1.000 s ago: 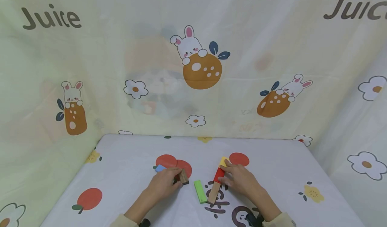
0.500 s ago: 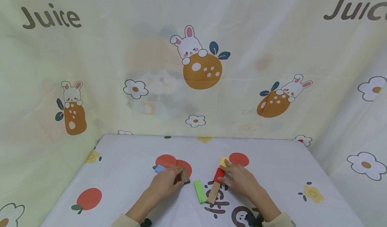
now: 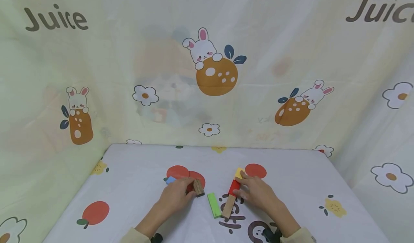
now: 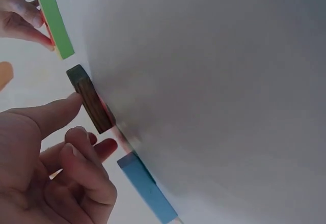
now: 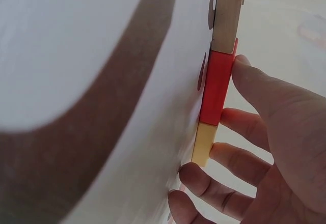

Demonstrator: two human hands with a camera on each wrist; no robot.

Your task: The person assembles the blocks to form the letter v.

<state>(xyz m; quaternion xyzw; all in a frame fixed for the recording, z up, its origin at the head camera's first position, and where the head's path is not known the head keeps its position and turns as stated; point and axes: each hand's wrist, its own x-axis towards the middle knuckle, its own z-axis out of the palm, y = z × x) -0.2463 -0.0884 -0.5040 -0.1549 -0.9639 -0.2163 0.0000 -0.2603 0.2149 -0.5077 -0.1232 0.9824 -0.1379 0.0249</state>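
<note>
My left hand [image 3: 176, 196] pinches a dark brown wooden block [image 3: 198, 188] between thumb and fingers, low over the table. In the left wrist view, the thumb presses the side of that block while other fingers curl beneath. On the right, my right hand [image 3: 258, 192] rests its thumb and fingertips on a red block [image 5: 218, 86] and a yellow block [image 5: 204, 143]. These join end to end with a plain wooden block [image 3: 229, 206] in a slanting row. A green block [image 3: 214, 205] lies left of the row, its near end close to the plain wooden one.
Beyond the left hand, a blue block [image 4: 147, 188] lies on the table, partly hidden in the head view. The white tablecloth [image 3: 136, 164] carries printed fruit and flowers. A printed curtain [image 3: 168, 56] closes off the back and sides.
My left hand has shifted slightly right with the dark brown block, bringing it nearer the green one. The right hand and the row of blocks have stayed put.
</note>
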